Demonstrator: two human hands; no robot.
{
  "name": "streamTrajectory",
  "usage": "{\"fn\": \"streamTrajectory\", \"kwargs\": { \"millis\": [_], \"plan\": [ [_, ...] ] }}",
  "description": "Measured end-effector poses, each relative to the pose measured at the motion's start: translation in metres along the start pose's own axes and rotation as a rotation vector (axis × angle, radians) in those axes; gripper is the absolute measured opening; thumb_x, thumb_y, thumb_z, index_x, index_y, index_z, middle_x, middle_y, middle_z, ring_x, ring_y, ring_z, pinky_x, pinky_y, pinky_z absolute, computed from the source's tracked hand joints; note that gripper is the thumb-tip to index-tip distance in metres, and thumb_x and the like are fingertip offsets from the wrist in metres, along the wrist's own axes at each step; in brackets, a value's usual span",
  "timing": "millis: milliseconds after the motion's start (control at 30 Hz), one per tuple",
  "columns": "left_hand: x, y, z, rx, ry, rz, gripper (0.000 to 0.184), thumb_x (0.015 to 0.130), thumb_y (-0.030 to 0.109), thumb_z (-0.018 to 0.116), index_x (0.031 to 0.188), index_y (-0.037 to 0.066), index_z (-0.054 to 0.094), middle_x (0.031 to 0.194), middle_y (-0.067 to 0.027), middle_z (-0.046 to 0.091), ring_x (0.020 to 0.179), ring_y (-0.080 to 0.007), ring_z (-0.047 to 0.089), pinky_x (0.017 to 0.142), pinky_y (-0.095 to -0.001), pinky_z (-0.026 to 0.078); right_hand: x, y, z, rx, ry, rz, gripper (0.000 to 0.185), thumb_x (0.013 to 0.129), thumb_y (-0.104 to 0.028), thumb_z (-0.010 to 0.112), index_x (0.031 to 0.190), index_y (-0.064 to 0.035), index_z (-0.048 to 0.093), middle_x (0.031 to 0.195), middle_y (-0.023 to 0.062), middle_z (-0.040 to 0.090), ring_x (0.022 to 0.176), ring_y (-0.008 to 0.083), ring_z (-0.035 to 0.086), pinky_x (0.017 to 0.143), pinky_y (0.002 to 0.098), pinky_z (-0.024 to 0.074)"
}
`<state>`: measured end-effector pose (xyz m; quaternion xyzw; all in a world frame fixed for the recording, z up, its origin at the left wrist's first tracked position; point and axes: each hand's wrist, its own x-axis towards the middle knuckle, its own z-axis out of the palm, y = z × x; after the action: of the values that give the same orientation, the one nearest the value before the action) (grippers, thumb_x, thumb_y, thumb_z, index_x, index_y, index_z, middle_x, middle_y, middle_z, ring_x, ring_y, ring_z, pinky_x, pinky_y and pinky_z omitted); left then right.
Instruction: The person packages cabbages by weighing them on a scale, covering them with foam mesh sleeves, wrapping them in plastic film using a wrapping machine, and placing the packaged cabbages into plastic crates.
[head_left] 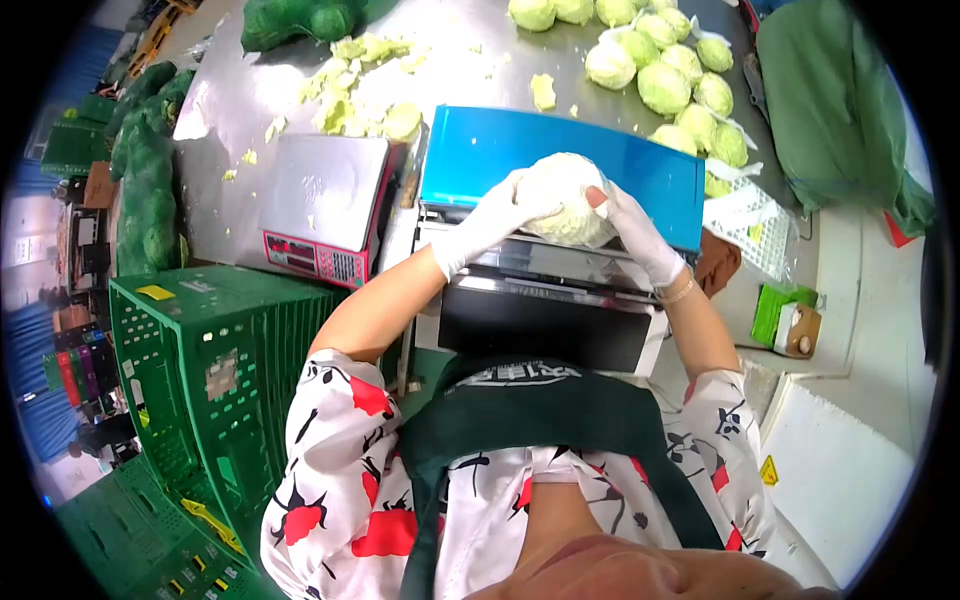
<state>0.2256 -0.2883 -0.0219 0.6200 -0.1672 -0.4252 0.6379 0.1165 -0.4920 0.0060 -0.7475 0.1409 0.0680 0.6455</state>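
Basically, the pale green, round cabbage [567, 195] sits between both hands, in front of the blue flat-topped panel [480, 150] of a machine. Left white-gloved hand [500, 212] cups its left side, right white-gloved hand [640, 235] presses the right; both curved to cabbage width, holding it. Fingers on the far side and underside hidden; can't tell if the cabbage touches the machine below. One right-hand digit looks bare at the tip.

Red-framed scale with steel plate [325, 190] stands to the left; its display is too small to read. Pile of pale green cabbages [663, 88] at upper right, partly cut off by the top edge. Dark green apron [550, 410] lettering partly illegible.
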Motion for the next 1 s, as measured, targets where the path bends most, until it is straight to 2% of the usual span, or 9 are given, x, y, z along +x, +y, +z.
{"fn": "streamTrajectory", "kwargs": {
  "millis": [133, 233, 333, 367, 433, 533, 767, 800, 1000],
  "plan": [
    [-0.094, -0.01, 0.03, 0.051, -0.229, -0.29, 0.065, 0.095, 0.036, 0.064, 0.143, 0.001, 0.039, 0.122, -0.0093, 0.061, 0.098, -0.0104, 0.062, 0.064, -0.0223, 0.052, -0.099, -0.01, 0.017, 0.171, -0.221, 0.36, 0.057, 0.096, -0.04, 0.053, 0.133, 0.0032, 0.054, 0.118, 0.012, 0.065, 0.108, 0.0179, 0.06, 0.094, 0.0307, 0.0471],
    [-0.142, -0.077, 0.037, 0.264, -0.309, -0.152, 0.087, 0.087, 0.057, 0.067, 0.14, -0.006, 0.041, 0.125, -0.0155, 0.062, 0.101, -0.0191, 0.067, 0.08, -0.0275, 0.056, -0.153, 0.028, 0.048, 0.012, -0.24, 0.503, 0.068, 0.093, -0.054, 0.053, 0.136, -0.0018, 0.055, 0.128, 0.0132, 0.063, 0.115, 0.024, 0.059, 0.1, 0.0333, 0.0446],
    [-0.137, -0.048, 0.035, -0.094, -0.339, -0.648, 0.081, 0.088, 0.062, 0.062, 0.138, -0.002, 0.05, 0.129, -0.0172, 0.061, 0.117, -0.0206, 0.06, 0.097, -0.0324, 0.049, -0.148, 0.087, 0.069, 0.495, -0.254, 0.652, 0.075, 0.095, -0.062, 0.046, 0.136, 0.0009, 0.053, 0.127, 0.0114, 0.062, 0.116, 0.0209, 0.057, 0.1, 0.0327, 0.0439],
    [-0.132, -0.07, 0.031, -0.096, -0.329, -0.638, 0.077, 0.092, 0.062, 0.054, 0.14, 0.002, 0.048, 0.117, -0.0135, 0.066, 0.099, -0.0189, 0.066, 0.072, -0.0267, 0.055, -0.14, 0.091, 0.076, 0.613, -0.268, 0.626, 0.073, 0.099, -0.059, 0.04, 0.139, 0.0019, 0.048, 0.131, 0.0108, 0.058, 0.117, 0.0197, 0.056, 0.101, 0.0329, 0.0439],
    [-0.133, -0.099, 0.027, -0.278, -0.264, -0.85, 0.073, 0.095, 0.06, 0.049, 0.141, 0.003, 0.046, 0.123, -0.0136, 0.063, 0.105, -0.0189, 0.064, 0.084, -0.0291, 0.054, -0.135, 0.104, 0.082, 0.817, -0.32, 0.651, 0.067, 0.103, -0.052, 0.037, 0.141, 0.0021, 0.044, 0.135, 0.0103, 0.056, 0.118, 0.0185, 0.056, 0.101, 0.0328, 0.0441],
    [-0.167, -0.116, 0.017, -0.729, -0.21, -0.713, 0.061, 0.1, 0.043, 0.052, 0.143, 0.002, 0.042, 0.129, -0.0131, 0.059, 0.114, -0.0181, 0.06, 0.099, -0.0312, 0.047, -0.156, 0.126, 0.068, 1.074, -0.419, 0.803, 0.056, 0.103, -0.042, 0.046, 0.141, 0.0, 0.046, 0.134, 0.0101, 0.056, 0.116, 0.0185, 0.057, 0.102, 0.032, 0.0446],
    [-0.221, -0.132, 0.01, 0.594, 0.183, 0.111, 0.032, 0.098, 0.007, 0.056, 0.13, 0.008, 0.059, 0.09, -0.0062, 0.071, 0.089, -0.0132, 0.069, 0.082, -0.026, 0.055, -0.213, 0.131, 0.08, -0.391, 0.236, -0.105, 0.027, 0.096, -0.007, 0.057, 0.121, 0.0003, 0.061, 0.092, 0.0054, 0.07, 0.083, 0.0111, 0.065, 0.075, 0.0257, 0.0505],
    [-0.223, -0.128, 0.01, 0.521, 0.214, -0.033, 0.031, 0.098, 0.011, 0.058, 0.129, 0.01, 0.06, 0.084, -0.0056, 0.07, 0.077, -0.0118, 0.068, 0.071, -0.0247, 0.055, -0.219, 0.133, 0.084, 0.104, 0.315, 0.376, 0.019, 0.097, -0.007, 0.055, 0.11, 0.0009, 0.066, 0.079, 0.0012, 0.068, 0.073, 0.0099, 0.062, 0.068, 0.0236, 0.0488],
    [-0.224, -0.121, -0.01, -0.047, 0.246, -0.285, 0.02, 0.104, 0.013, 0.048, 0.116, 0.007, 0.063, 0.07, 0.0062, 0.053, 0.052, -0.0013, 0.036, 0.047, -0.0183, 0.031, -0.228, 0.135, 0.07, 0.339, 0.417, 0.571, 0.02, 0.098, -0.012, 0.051, 0.1, -0.0011, 0.068, 0.068, -0.0044, 0.051, 0.057, 0.0033, 0.044, 0.053, 0.0203, 0.036]
  ]
}}
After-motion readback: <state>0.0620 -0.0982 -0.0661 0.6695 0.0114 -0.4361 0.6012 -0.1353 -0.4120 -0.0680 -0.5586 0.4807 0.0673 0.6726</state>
